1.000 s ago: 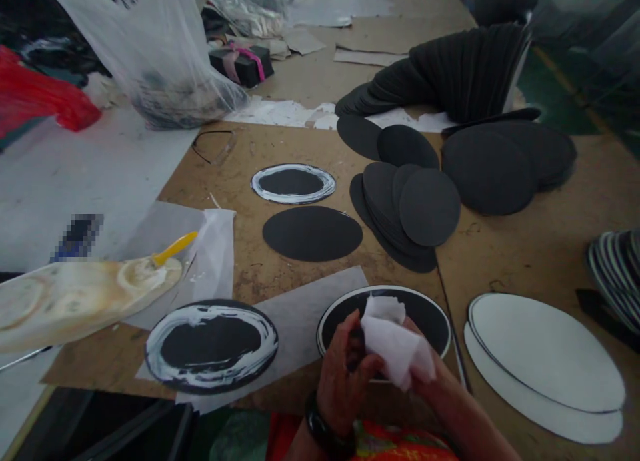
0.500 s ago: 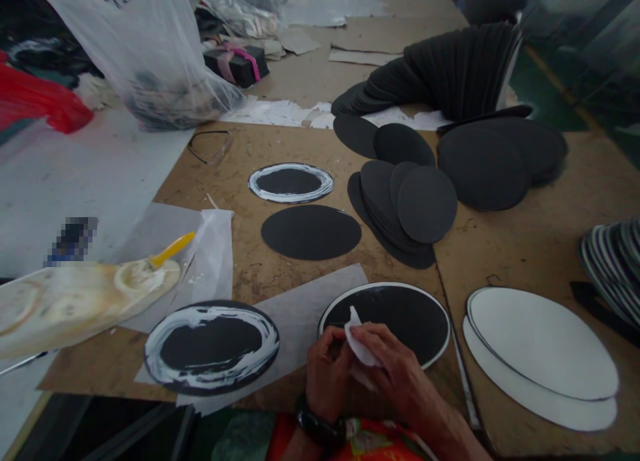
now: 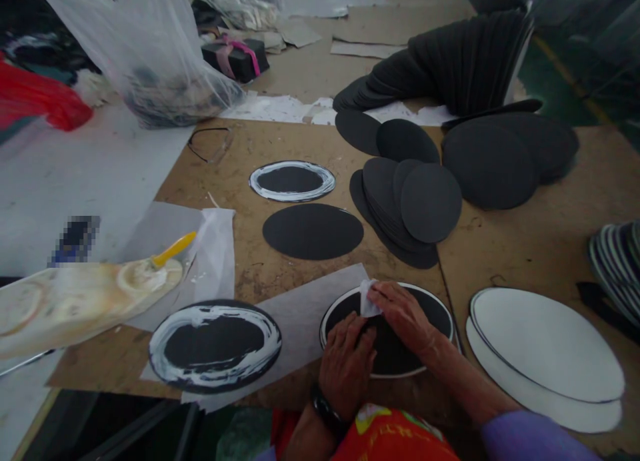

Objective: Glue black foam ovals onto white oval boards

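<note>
In front of me lies a black oval panel (image 3: 395, 354) with a thin white rim. My left hand (image 3: 347, 358) rests flat on its left part, fingers stretched out. A crumpled white cloth or tissue (image 3: 369, 300) is pressed against the panel's upper edge by my right hand (image 3: 403, 314), whose fingers are closed on it. To the left, a black oval with a smeared white glue-like ring (image 3: 215, 344) sits on thin white paper (image 3: 300, 314). Farther back are a similar coated oval (image 3: 293, 179) and a plain black oval (image 3: 313, 231).
White ovals (image 3: 550, 344) overlap at right, near a striped stack (image 3: 617, 268). Black ovals (image 3: 431, 202) are piled behind my hands, and a long leaning row (image 3: 465, 64) stands beyond. At left are a yellow-handled brush (image 3: 174, 249), a plastic bag (image 3: 165, 68) and glasses (image 3: 210, 144).
My right hand has moved up with the white cloth or tissue, onto the panel's far edge. My left hand has left the cloth and flattened onto the panel.
</note>
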`<control>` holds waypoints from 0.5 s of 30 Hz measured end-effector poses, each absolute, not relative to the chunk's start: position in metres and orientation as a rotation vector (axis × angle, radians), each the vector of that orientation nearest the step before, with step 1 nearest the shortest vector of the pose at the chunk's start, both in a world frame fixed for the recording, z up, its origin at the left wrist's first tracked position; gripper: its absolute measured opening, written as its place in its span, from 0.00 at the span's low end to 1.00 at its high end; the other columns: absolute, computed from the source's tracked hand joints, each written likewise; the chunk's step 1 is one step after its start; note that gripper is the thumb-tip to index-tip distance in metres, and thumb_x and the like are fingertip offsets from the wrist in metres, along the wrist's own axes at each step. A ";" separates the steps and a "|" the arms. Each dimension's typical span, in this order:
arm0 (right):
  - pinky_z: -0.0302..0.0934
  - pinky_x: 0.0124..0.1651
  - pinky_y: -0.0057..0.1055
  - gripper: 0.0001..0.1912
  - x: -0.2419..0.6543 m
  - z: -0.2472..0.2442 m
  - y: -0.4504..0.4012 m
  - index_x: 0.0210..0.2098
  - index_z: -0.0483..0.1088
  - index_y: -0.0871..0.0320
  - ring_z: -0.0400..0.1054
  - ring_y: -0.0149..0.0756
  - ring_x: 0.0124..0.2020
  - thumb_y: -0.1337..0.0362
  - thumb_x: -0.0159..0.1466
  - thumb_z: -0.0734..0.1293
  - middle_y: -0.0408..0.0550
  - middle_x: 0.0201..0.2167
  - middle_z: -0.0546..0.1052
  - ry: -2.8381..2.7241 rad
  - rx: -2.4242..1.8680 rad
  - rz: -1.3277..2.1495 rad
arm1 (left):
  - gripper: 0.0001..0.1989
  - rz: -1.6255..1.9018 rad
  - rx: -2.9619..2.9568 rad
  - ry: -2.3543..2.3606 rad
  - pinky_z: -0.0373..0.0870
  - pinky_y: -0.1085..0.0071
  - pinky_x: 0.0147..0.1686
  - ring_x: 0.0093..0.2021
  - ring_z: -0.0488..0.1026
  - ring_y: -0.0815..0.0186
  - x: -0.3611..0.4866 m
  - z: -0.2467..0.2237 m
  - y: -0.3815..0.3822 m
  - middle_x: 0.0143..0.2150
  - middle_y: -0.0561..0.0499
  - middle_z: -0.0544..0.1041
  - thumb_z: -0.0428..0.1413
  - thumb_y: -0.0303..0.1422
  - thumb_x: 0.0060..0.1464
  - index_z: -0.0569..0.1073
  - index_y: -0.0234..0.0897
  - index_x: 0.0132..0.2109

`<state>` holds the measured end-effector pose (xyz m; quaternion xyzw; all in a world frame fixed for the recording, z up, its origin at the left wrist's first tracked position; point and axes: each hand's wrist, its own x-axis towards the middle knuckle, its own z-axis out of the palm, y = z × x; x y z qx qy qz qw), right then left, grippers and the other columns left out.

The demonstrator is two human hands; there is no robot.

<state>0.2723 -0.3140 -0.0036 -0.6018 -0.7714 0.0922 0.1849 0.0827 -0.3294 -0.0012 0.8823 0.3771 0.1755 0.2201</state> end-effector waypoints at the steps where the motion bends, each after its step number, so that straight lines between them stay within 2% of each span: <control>1: 0.64 0.47 0.35 0.19 0.286 -0.004 -0.318 0.42 0.72 0.60 0.68 0.39 0.42 0.78 0.58 0.56 0.52 0.41 0.75 -2.161 -1.717 0.226 | 0.18 0.495 2.449 1.046 0.67 0.57 0.52 0.57 0.63 0.57 0.082 -0.002 -0.330 0.53 0.47 0.70 0.52 0.25 0.52 0.68 0.39 0.51; 4: 0.65 0.43 0.42 0.21 0.317 0.000 -0.327 0.40 0.73 0.64 0.68 0.44 0.41 0.78 0.57 0.53 0.57 0.38 0.75 -2.086 -1.821 0.101 | 0.18 0.495 2.438 1.064 0.66 0.57 0.52 0.57 0.63 0.58 0.082 -0.003 -0.332 0.53 0.48 0.70 0.52 0.24 0.51 0.68 0.40 0.50; 6: 0.65 0.43 0.44 0.21 0.316 0.004 -0.330 0.42 0.72 0.64 0.67 0.45 0.41 0.78 0.58 0.52 0.57 0.38 0.74 -2.070 -1.848 0.060 | 0.18 0.520 2.432 1.078 0.66 0.57 0.53 0.56 0.63 0.58 0.083 -0.003 -0.332 0.53 0.48 0.70 0.51 0.24 0.51 0.69 0.40 0.50; 10: 0.61 0.50 0.36 0.21 0.291 0.007 -0.328 0.48 0.70 0.55 0.66 0.38 0.45 0.76 0.60 0.57 0.48 0.47 0.74 -2.268 -1.727 0.179 | 0.17 0.501 2.450 1.062 0.66 0.56 0.53 0.57 0.62 0.58 0.084 0.003 -0.330 0.53 0.46 0.69 0.49 0.24 0.52 0.69 0.38 0.50; 12: 0.61 0.51 0.35 0.21 0.297 0.007 -0.326 0.48 0.70 0.54 0.65 0.37 0.45 0.76 0.60 0.57 0.45 0.49 0.73 -2.335 -1.735 0.217 | 0.18 0.447 2.470 1.043 0.66 0.56 0.52 0.57 0.62 0.57 0.084 0.007 -0.328 0.53 0.45 0.69 0.48 0.24 0.53 0.68 0.38 0.51; 15: 0.61 0.49 0.43 0.22 0.322 0.008 -0.329 0.47 0.71 0.59 0.65 0.42 0.45 0.78 0.60 0.54 0.52 0.45 0.74 -2.235 -1.911 0.135 | 0.19 0.398 2.492 1.020 0.67 0.55 0.52 0.58 0.61 0.57 0.084 0.008 -0.327 0.54 0.45 0.68 0.48 0.24 0.52 0.67 0.38 0.52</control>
